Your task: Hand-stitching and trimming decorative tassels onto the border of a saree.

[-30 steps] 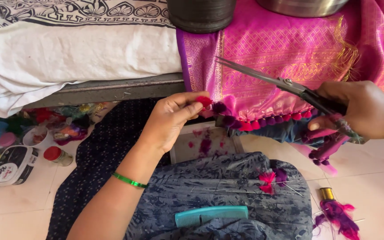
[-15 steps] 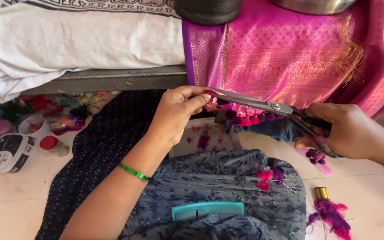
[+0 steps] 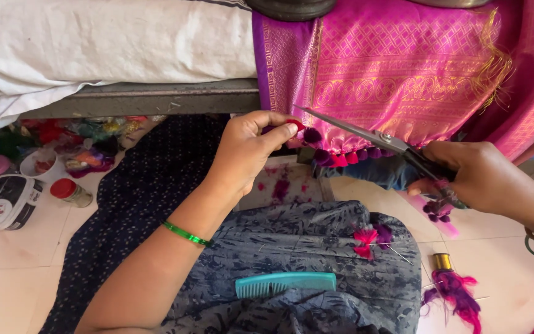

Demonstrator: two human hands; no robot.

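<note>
Two hands: L grip pinches tassel, R grip holds scissors

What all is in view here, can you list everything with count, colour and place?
sari: one, pink and gold, hanging top right
tassels: a row, red and purple, along sari hem
scissors: one, silver blades, centre right
comb: one, teal, on lap
bedding: white, top left
thread spool: one, gold, floor right
jar: one, red lid, floor left
bangle: one, green, left wrist
left hand: pinching a tassel
right hand: holding scissors
</note>
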